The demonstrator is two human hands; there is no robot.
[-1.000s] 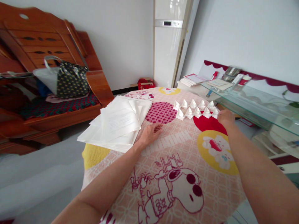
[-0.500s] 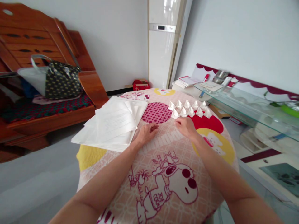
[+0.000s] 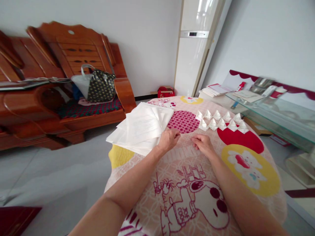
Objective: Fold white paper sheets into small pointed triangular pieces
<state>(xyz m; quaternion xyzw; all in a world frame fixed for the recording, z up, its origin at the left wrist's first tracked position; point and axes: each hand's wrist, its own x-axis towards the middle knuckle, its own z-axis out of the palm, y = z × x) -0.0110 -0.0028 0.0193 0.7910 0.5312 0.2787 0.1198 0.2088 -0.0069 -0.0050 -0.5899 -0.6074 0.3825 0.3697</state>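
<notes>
My left hand [image 3: 169, 139] is by the right edge of a stack of white paper sheets [image 3: 141, 126], its fingers curled in and nothing visible in them. The top sheets lie askew, and one bears faint printed lines. Across a small gap, my right hand [image 3: 203, 145] hovers low over the tablecloth, its fingers stretched toward the left hand and the thumb a little apart. I see nothing in it. Beyond the right hand stand several small folded white paper pieces [image 3: 213, 124] with pointed tops, set in two rows.
A patterned cloth [image 3: 172, 180] covers the round table. Along the right runs a glass shelf [image 3: 278, 114] with papers, metal bowls and a cup. At the left is a wooden bench [image 3: 83, 49] holding a dotted bag [image 3: 102, 86]. A white cabinet-like unit [image 3: 190, 62] stands behind.
The view has turned left, so everything sits further right. My right hand has drawn back from the folded paper pieces toward my left hand, whose fingers look more curled.
</notes>
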